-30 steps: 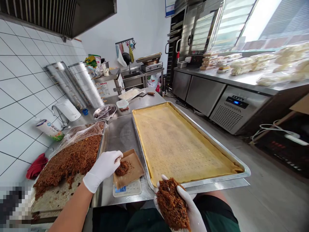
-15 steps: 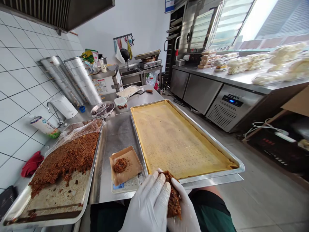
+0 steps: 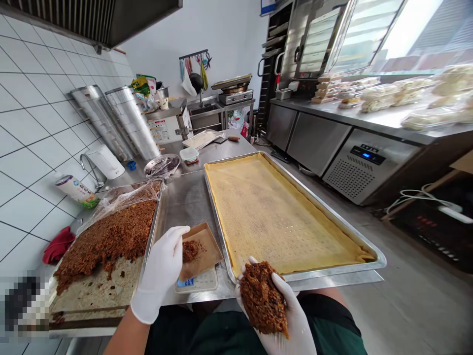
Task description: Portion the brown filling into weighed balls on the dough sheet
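Note:
My right hand (image 3: 295, 315), white-gloved, cups a large clump of reddish-brown minced filling (image 3: 264, 296) from below, thumb along its side. My left hand (image 3: 162, 271), also gloved, is beside the left edge of a brown cardboard tray (image 3: 203, 264), its fingers loosely bent with nothing visible in them. The fingertips are partly hidden. Inside the cardboard tray sits a small lump of the same filling (image 3: 190, 250). Under that tray is a digital kitchen scale (image 3: 207, 282) with a lit blue display. To the right lies a large metal baking tray (image 3: 377, 259) lined with a yellowish sheet (image 3: 281, 212).
At left, a metal tray (image 3: 148, 246) holds a big heap of filling (image 3: 111, 241), partly under plastic film (image 3: 118, 197). Behind it stand a paper-towel-like roll pack (image 3: 77, 191) and a tap (image 3: 92, 172). A steel counter (image 3: 314, 138) with packed boxes runs along the right.
My left hand has left the clump and moved left to the cardboard tray. My right hand keeps the clump, now turned palm up. The view has shifted slightly.

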`<control>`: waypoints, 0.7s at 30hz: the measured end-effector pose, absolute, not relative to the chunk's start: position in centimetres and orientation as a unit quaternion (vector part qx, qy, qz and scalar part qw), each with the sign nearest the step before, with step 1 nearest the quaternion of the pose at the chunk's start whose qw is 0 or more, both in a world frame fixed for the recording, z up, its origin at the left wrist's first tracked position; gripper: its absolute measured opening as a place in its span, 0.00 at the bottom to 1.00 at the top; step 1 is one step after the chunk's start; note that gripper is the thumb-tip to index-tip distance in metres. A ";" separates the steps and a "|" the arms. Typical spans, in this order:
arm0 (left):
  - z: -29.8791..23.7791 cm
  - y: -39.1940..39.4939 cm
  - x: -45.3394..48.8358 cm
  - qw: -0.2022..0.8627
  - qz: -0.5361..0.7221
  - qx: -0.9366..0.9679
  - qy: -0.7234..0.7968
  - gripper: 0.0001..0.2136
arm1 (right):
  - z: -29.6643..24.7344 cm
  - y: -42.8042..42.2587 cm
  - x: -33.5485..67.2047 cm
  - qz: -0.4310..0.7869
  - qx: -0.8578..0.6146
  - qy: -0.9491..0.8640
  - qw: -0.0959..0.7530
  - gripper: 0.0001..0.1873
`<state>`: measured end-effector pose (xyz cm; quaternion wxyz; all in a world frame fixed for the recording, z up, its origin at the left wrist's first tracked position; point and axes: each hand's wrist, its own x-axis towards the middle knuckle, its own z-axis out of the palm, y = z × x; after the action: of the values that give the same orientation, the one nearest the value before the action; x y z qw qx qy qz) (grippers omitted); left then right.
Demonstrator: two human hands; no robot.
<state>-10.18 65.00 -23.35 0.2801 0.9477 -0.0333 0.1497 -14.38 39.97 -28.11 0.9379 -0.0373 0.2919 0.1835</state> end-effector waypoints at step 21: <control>-24.9 69.0 -4.6 0.386 -0.177 0.898 -0.112 0.24 | -28.2 40.8 -14.6 0.187 -0.029 0.305 0.933 0.30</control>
<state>-4.63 69.03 -24.86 0.3861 0.8984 -0.1121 -0.1767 -14.58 40.78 -28.23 0.9334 -0.0288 0.3053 0.1865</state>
